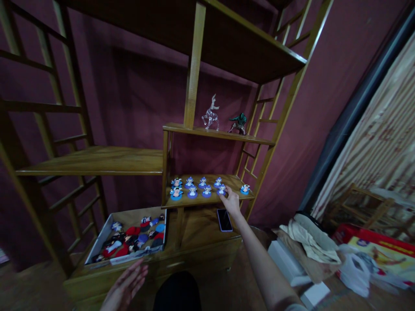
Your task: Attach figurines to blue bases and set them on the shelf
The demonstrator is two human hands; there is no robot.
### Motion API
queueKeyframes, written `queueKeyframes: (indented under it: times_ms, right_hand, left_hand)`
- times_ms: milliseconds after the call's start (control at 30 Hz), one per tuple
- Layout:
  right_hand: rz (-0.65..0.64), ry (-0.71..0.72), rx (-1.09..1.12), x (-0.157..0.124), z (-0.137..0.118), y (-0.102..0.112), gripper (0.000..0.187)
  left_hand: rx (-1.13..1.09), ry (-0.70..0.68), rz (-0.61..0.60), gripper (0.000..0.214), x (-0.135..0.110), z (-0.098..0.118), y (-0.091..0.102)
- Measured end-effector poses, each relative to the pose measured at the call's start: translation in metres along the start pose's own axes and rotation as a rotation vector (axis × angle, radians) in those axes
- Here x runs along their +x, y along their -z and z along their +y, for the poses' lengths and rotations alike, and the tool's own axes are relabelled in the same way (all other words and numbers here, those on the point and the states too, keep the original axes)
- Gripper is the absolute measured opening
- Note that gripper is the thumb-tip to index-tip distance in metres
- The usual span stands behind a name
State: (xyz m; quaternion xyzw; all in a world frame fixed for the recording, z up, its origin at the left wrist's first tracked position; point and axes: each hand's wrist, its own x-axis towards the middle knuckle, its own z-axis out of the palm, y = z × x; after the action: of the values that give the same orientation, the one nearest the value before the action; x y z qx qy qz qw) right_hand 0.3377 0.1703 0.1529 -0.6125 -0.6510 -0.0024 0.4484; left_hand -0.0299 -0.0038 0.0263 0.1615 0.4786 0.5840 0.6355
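Note:
My right hand (231,201) reaches up to the low wooden shelf (233,178) and its fingertips rest at a small figurine on a blue base (221,189). Several such blue-based figurines (192,191) stand there in two rows, and one more (245,188) stands apart at the right. Whether the fingers pinch the figurine is hard to tell. My left hand (125,287) hovers low with fingers stretched flat, holding nothing, just in front of a shallow box (99,239) filled with several red and blue figurines (132,239).
A phone (224,220) lies on the cabinet top below the shelf. A clear figure (211,114) and a green figure (239,122) stand on the upper shelf. White boxes (287,261), cloth (309,242) and bags clutter the floor at right.

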Motion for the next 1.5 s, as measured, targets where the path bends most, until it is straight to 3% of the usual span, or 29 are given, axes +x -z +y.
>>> queueKeyframes:
  times_ms: [300,567,633,733,800,867,1000,1100,1233,1367,1500]
  right_hand:
    - [0.003,0.04,0.013,-0.002,0.004,0.002,0.054]
    - [0.189,0.12,-0.061,-0.032,0.006,-0.007,0.052]
    - [0.194,0.118,-0.024,-0.038,0.007,-0.008,0.054]
    - [0.222,0.08,0.11,-0.056,0.003,-0.008,0.06]
    - [0.264,0.023,0.219,-0.08,-0.007,-0.011,0.064]
    - [0.255,-0.041,0.318,-0.114,-0.025,-0.02,0.061]
    - [-0.125,-0.06,0.527,-0.178,-0.081,-0.067,0.046]
    - [-0.328,-0.004,0.619,-0.192,-0.122,-0.122,0.037]
    - [-0.458,0.037,0.635,-0.164,-0.147,-0.204,0.037]
    - [-0.6,0.043,0.446,-0.127,-0.147,-0.279,0.033]
    - [-0.596,-0.007,0.213,-0.105,-0.14,-0.335,0.035]
  left_hand:
    - [0.003,0.011,-0.027,0.056,0.01,-0.002,0.009]
    - [-0.098,-0.117,0.004,0.038,-0.009,-0.002,0.009]
    - [-0.157,-0.131,0.069,0.033,-0.012,0.002,0.014]
    - [-0.255,-0.109,0.261,0.027,-0.01,0.01,0.027]
    - [-0.323,-0.07,0.35,0.024,-0.005,0.019,0.035]
    - [-0.391,-0.035,0.353,0.022,0.004,0.031,0.039]
    - [-0.512,-0.078,0.298,0.02,0.034,0.068,0.031]
    - [-0.557,-0.126,0.297,0.021,0.063,0.095,0.021]
    - [-0.615,-0.189,0.323,0.025,0.101,0.112,0.022]
    - [-0.646,-0.13,0.394,0.028,0.123,0.115,0.039]
    - [-0.619,-0.142,0.396,0.026,0.13,0.123,0.052]
